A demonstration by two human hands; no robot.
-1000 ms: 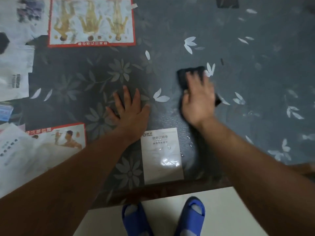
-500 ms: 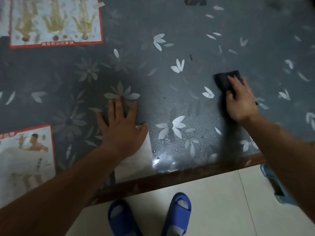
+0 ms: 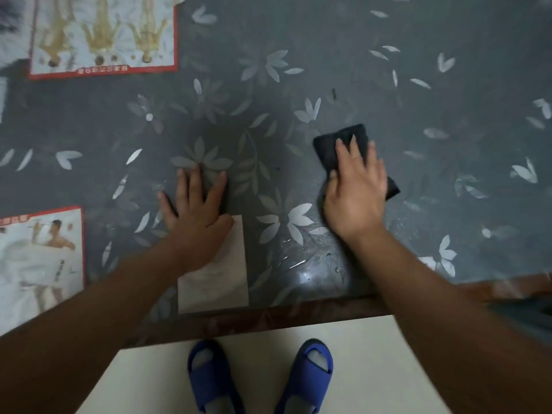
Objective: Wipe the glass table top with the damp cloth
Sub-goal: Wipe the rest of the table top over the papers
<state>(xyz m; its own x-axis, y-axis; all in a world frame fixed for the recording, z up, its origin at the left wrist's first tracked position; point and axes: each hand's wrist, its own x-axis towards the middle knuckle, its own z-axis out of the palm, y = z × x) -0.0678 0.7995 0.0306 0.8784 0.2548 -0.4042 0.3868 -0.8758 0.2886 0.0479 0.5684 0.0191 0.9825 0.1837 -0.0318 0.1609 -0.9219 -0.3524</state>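
The glass table top (image 3: 373, 94) covers a grey cloth with white and grey flowers. My right hand (image 3: 355, 189) presses flat on a dark folded cloth (image 3: 337, 144), whose corners stick out beyond the fingers and past the little-finger side. My left hand (image 3: 197, 210) lies flat on the glass with fingers spread, its heel over a white paper card (image 3: 215, 282) under the glass. Water drops and a wet sheen (image 3: 307, 264) show near the front edge between my hands.
Two red-bordered printed sheets lie under the glass, one at the top left (image 3: 101, 34) and one at the left (image 3: 38, 258). The brown wooden table edge (image 3: 268, 318) runs along the front. My feet in blue sandals (image 3: 260, 377) stand on a pale tiled floor.
My right hand with the cloth slid right across the glass, then back left toward the middle. My left hand stayed pressed flat near the white card. The view shifted sideways.
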